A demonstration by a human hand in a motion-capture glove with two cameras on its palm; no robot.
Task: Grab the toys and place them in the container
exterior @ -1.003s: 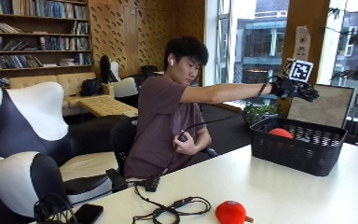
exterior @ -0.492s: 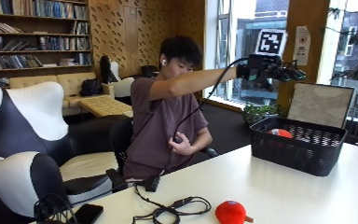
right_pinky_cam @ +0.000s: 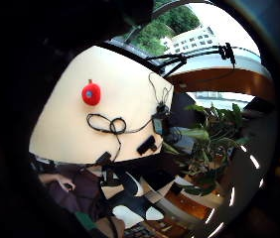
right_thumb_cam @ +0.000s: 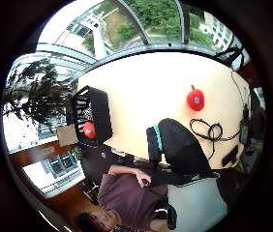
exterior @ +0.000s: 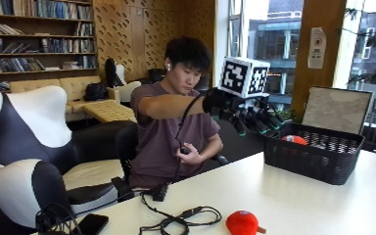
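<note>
My gloved right hand (exterior: 250,116) hangs in the air above the table, left of the black basket (exterior: 313,155), fingers spread and pointing down, holding nothing. A red round toy (exterior: 294,139) lies inside the basket (right_thumb_cam: 99,108), also seen as a red toy (right_thumb_cam: 88,129) in the thumb side palm view. Another red toy (exterior: 243,223) with a blue spot rests on the white table (exterior: 318,205) near its front edge; the same red toy (right_pinky_cam: 91,93) (right_thumb_cam: 195,99) shows in both palm views. The bare left hand (exterior: 191,147) stays at the person's chest.
A black cable (exterior: 178,220) loops on the table beside the near toy. A phone (exterior: 91,224) lies at the table's left corner. The basket's lid (exterior: 339,110) stands upright behind it. A black chair (right_thumb_cam: 177,145) sits by the table.
My right hand has pulled back from over the basket, rising and swinging left toward the person. The toy in the basket stays where it was.
</note>
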